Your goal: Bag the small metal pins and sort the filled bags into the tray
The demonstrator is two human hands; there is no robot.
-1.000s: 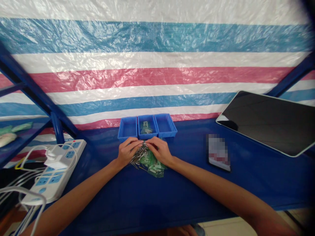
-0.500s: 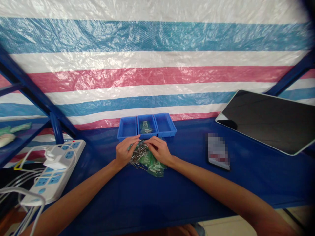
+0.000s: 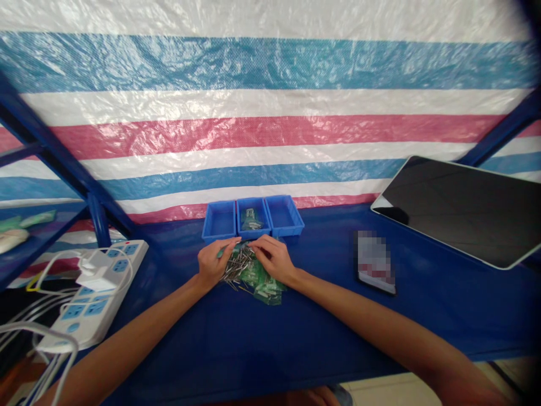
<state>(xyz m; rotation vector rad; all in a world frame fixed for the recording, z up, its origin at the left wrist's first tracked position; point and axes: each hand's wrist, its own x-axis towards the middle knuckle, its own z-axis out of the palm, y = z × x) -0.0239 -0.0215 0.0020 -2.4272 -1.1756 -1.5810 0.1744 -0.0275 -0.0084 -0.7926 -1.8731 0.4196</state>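
Over a heap of thin metal pins, my left hand is closed, thumb against fingers at the heap's far left side. My right hand faces it with its fingertips pinched together, above the green plastic bags. What either pinch holds is too small to make out. The bags lie against the pins and spread toward me, with small pale pieces in them. Just behind my hands stand three blue trays side by side. The middle tray contains a bag of small parts; the left tray and right tray show bare floors.
On the left lies a white power strip with plugs and cables. A phone-like object, blurred out, rests at right. Behind it a dark flat screen leans. A striped plastic sheet hangs behind the blue table.
My left hand's fingers have drawn slightly closer together and lower. My right hand keeps its place, and the pins, bags and trays stay put.
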